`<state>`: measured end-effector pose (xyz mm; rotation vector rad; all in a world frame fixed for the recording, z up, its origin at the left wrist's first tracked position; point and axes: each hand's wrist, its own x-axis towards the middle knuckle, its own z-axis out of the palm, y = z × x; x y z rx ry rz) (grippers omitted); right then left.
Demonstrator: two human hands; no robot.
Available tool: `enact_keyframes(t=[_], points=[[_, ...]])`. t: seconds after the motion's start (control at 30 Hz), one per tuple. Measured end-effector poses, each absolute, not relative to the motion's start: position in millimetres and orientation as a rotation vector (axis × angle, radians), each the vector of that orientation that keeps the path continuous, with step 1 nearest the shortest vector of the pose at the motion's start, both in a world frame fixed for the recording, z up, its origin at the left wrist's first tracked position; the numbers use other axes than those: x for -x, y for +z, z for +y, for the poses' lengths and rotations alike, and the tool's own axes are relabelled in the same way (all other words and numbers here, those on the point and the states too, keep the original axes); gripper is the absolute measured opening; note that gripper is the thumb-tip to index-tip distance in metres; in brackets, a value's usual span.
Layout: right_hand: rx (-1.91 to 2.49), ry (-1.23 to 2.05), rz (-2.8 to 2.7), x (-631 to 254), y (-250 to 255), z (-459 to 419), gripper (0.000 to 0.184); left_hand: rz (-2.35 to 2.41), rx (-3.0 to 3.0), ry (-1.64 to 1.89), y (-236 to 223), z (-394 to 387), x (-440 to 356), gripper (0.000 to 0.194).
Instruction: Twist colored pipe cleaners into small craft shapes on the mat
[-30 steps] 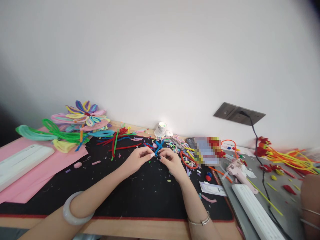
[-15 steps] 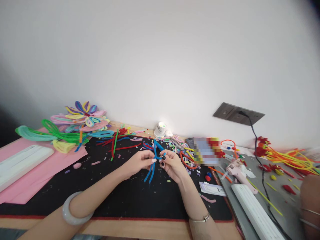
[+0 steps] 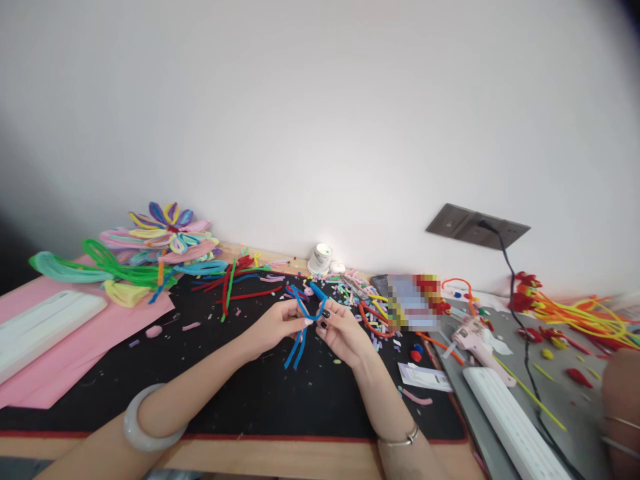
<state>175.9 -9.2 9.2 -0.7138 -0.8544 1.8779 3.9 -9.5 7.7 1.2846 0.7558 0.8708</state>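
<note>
Blue pipe cleaners [image 3: 295, 351] are held between my two hands above the black mat [image 3: 280, 407]. My left hand [image 3: 280, 325] pinches them at the crossing, thumb against fingers. Two ends hang below it and another strand slants up above the fingertips. On the other side, my right hand [image 3: 343, 333] pinches a curved blue strand with dark-nailed fingers. Just beyond the fingers lies a thicker blue piece [image 3: 317, 289] on the mat. Red and blue pipe cleaners [image 3: 250, 293] lie farther left.
Cut scraps [image 3: 350, 283] lie behind my hands, near a white paper cup [image 3: 320, 259]. To the right are a pixelated phone [image 3: 413, 303], a pink glue gun [image 3: 473, 340] and a white power-strip-like box [image 3: 510, 420]. A pipe-cleaner flower [image 3: 173, 230] sits left. Another person's arm [image 3: 620, 407] shows at right.
The blue pipe cleaners have turned, so two ends now hang down below my left hand. My right hand has bent one strand into a curve. The surroundings look unchanged.
</note>
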Motion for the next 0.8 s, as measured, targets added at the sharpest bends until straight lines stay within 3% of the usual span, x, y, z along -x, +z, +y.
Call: enact_keyframes(t=[0.27,0.8], points=[[0.757,1.789,-1.002,-169.6,8.9,-12.7,0.012,0.746,-1.277,0.857,0.5,-7.4,-4.4,0.025],[0.866,1.232,-1.289,-165.1,-2.4,-10.5,0.012,0.723,-1.218,0.770,2.8,-10.7,-7.6,0.026]])
